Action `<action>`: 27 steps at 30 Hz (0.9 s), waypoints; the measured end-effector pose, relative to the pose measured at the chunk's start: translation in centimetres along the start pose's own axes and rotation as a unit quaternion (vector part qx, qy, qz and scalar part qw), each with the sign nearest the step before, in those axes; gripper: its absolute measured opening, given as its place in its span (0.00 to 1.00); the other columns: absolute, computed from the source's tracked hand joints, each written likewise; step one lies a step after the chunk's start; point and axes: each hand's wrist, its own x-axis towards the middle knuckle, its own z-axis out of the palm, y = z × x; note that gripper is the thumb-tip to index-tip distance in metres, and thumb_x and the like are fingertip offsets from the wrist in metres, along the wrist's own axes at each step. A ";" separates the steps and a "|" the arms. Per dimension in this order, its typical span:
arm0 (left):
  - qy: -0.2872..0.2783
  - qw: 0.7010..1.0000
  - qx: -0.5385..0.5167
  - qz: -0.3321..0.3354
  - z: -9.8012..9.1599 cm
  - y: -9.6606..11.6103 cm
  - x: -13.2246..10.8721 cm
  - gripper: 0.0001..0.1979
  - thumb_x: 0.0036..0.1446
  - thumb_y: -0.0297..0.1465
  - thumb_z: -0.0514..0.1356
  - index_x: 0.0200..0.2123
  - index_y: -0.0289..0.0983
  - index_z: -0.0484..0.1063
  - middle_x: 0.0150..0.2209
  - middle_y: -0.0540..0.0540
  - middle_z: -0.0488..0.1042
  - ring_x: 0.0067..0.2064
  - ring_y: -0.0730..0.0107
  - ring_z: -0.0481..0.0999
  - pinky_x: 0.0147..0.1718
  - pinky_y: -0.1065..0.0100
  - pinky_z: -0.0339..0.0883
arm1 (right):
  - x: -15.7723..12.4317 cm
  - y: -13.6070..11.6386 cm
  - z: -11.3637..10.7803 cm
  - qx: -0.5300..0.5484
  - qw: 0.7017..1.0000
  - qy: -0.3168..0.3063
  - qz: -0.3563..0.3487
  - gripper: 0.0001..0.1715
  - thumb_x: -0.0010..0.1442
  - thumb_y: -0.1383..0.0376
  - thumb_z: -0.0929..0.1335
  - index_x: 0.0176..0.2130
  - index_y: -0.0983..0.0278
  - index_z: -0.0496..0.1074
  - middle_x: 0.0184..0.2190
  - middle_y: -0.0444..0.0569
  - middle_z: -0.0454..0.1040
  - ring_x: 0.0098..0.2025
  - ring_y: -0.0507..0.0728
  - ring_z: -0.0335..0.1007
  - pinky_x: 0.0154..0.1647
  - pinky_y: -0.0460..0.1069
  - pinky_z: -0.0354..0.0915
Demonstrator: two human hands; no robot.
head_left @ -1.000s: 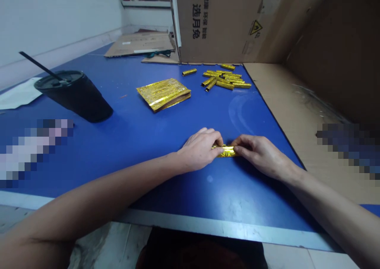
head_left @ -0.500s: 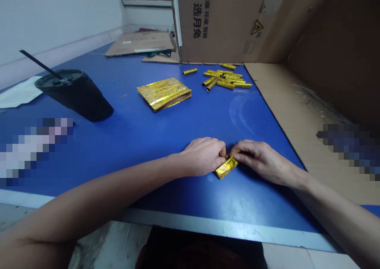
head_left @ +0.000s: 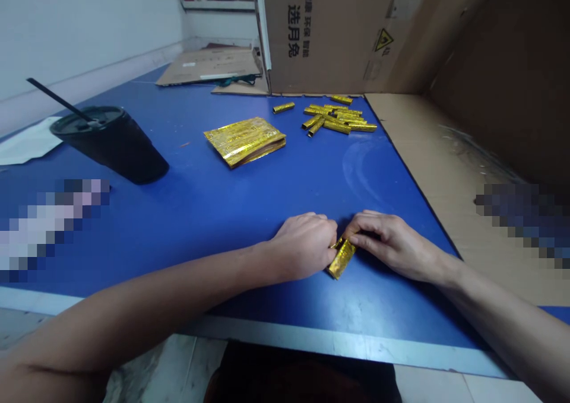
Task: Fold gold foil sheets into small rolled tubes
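Between my two hands, close to the front of the blue table, is a folded strip of gold foil paper (head_left: 342, 262). My left hand (head_left: 307, 244) is closed, its thumb and fingers pinching the paper's left side. My right hand (head_left: 378, 237) pinches the upper right end between thumb and fingers. The fingertips hide part of the fold. Farther back lies a stack of flat gold foil paper sheets (head_left: 244, 142). Behind it, to the right, is a loose pile of rolled gold paper pieces (head_left: 338, 118), with one more roll (head_left: 284, 107) apart on the left.
A black tumbler with a straw (head_left: 116, 145) stands at the left of the blue table (head_left: 187, 213). A large cardboard box (head_left: 338, 35) rises at the back. Flat cardboard (head_left: 209, 64) lies at the back left, and a cardboard sheet (head_left: 427, 171) covers the right side.
The gold paper strip has tilted more steeply, its lower end shifting toward the table's front edge. My left hand has moved slightly nearer to me; both hands keep hold of it.
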 end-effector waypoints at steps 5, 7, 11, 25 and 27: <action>-0.048 0.965 -0.249 -0.065 -0.6 -0.1 0.0 0.07 0.44 0.26 0.54 0.30 0.35 0.67 0.22 0.52 0.69 0.24 0.74 0.68 0.24 0.73 0.59 | -0.3 -0.3 0.1 0.035 0.997 0.056 -0.048 0.08 0.59 0.68 0.61 0.31 0.64 0.68 0.27 0.47 0.69 0.30 0.52 0.65 0.33 0.47 0.62; -0.079 0.914 -0.383 -0.105 -0.7 -0.4 0.1 0.18 0.43 0.24 0.55 0.41 0.32 0.65 0.21 0.54 0.68 0.22 0.77 0.66 0.22 0.74 0.59 | -0.4 -0.4 0.1 0.049 0.995 0.070 -0.060 0.08 0.59 0.68 0.61 0.32 0.64 0.68 0.28 0.48 0.70 0.31 0.52 0.65 0.33 0.47 0.63; -0.107 0.829 -0.527 -0.152 -1.1 -0.7 0.1 0.26 0.43 0.24 0.59 0.49 0.28 0.61 0.20 0.55 0.67 0.19 0.81 0.64 0.21 0.76 0.59 | -0.5 -0.6 0.1 0.059 0.990 0.092 -0.091 0.07 0.59 0.71 0.62 0.34 0.63 0.68 0.29 0.49 0.71 0.32 0.52 0.66 0.35 0.47 0.63; -0.131 0.846 -0.498 -0.136 -1.0 -0.3 -0.7 0.04 0.43 0.26 0.59 0.23 0.33 0.65 0.17 0.55 0.63 0.18 0.81 0.62 0.18 0.76 0.57 | -0.8 -1.7 -0.1 0.107 0.991 0.035 -0.077 0.07 0.58 0.71 0.63 0.34 0.65 0.70 0.39 0.51 0.69 0.43 0.53 0.66 0.42 0.47 0.62; -0.134 0.862 -0.472 -0.123 -1.0 -0.1 -0.9 0.03 0.42 0.26 0.58 0.23 0.34 0.65 0.17 0.55 0.63 0.18 0.80 0.62 0.18 0.76 0.58 | -0.8 -1.8 -0.1 0.140 0.988 0.016 -0.058 0.07 0.58 0.69 0.63 0.33 0.64 0.70 0.36 0.50 0.69 0.38 0.52 0.67 0.40 0.47 0.63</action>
